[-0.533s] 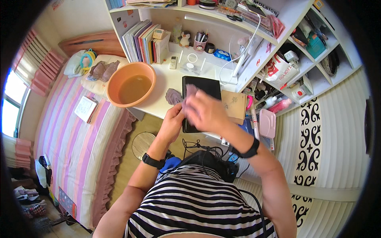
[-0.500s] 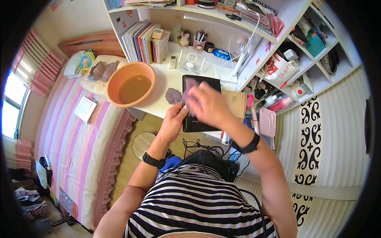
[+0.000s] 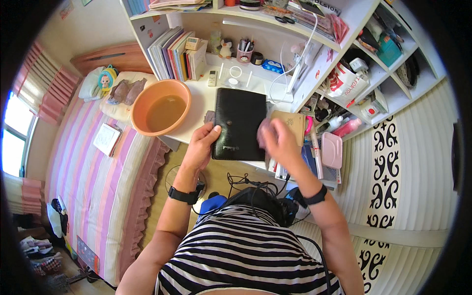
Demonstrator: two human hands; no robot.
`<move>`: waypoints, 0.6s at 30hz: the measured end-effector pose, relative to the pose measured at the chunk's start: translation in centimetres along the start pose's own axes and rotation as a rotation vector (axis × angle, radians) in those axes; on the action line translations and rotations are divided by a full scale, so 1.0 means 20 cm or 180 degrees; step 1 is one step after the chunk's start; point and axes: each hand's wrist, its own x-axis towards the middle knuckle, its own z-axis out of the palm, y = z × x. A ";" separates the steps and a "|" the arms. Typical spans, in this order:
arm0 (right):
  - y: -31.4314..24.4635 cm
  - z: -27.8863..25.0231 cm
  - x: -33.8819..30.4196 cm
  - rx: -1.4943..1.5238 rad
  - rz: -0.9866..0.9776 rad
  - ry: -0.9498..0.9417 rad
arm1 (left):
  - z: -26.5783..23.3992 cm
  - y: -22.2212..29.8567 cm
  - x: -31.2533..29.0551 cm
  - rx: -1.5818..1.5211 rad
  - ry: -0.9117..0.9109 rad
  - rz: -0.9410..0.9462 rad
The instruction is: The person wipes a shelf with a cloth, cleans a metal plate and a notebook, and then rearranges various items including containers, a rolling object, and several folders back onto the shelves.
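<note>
A black notebook (image 3: 240, 110) with a glossy, leather-like cover and a small snap stands tilted up over the desk's front edge. My left hand (image 3: 200, 143) grips its left side, thumb on the cover and fingers behind. At the right edge, my right hand (image 3: 282, 143) is closed on a mauve cleaning cloth (image 3: 265, 132), slightly blurred and pressed beside the cover. Another crumpled greyish-purple cloth (image 3: 209, 117) lies on the desk, partly hidden behind the notebook. To the left is an orange basin (image 3: 139, 117) holding murky brownish water.
Upright books (image 3: 167, 54), a pen cup (image 3: 245, 51) and a white remote (image 3: 212, 78) line the white desk's back. A tan notebook (image 3: 292, 123) and pink box (image 3: 332, 150) sit at right. Black cables (image 3: 250, 183) hang near my waist. A striped bed (image 3: 98, 196) stands left.
My right hand with the cloth has moved from the notebook's left side to its right edge. The notebook has shifted slightly left and tilted, and my left hand has moved left with it.
</note>
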 end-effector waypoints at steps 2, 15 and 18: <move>0.14 -0.12 0.16 0.0263 0.0393 0.0416 | 0.07 0.00 0.03 0.0035 -0.0401 -0.0227; -0.31 -0.18 0.07 -0.1178 -0.1883 0.1127 | 0.32 0.05 0.06 -0.0704 -0.0666 0.0017; -0.44 -0.05 -0.04 -0.1359 -0.2706 0.0805 | 0.36 0.06 -0.02 -0.1670 -0.0765 -0.0094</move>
